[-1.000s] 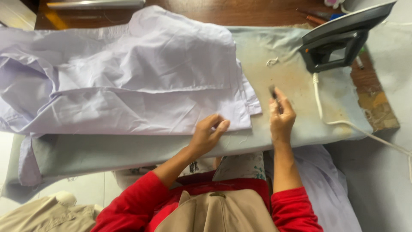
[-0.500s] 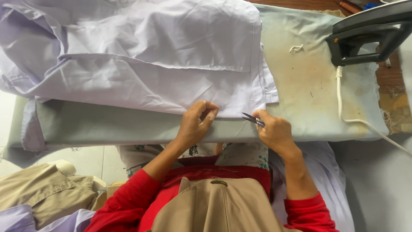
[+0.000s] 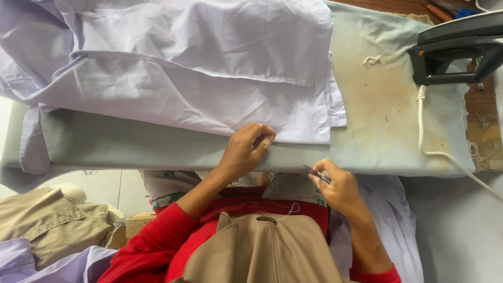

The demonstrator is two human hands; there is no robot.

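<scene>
Fingertips of the left hand [image 3: 246, 152] pinch the lilac shirt [image 3: 209, 68] at its near hem; the right hand [image 3: 340, 186] closes around small snips [image 3: 316, 173] off the ironing board [image 3: 387, 120] edge. A slip could nick cloth. Iron [image 3: 456, 47] and cord [image 3: 427, 136] crowd the right; bare padding lies between.

black iron [image 3: 455, 50] with white cord [image 3: 435, 141] right; khaki clothes [image 3: 47, 225] lower left.
</scene>
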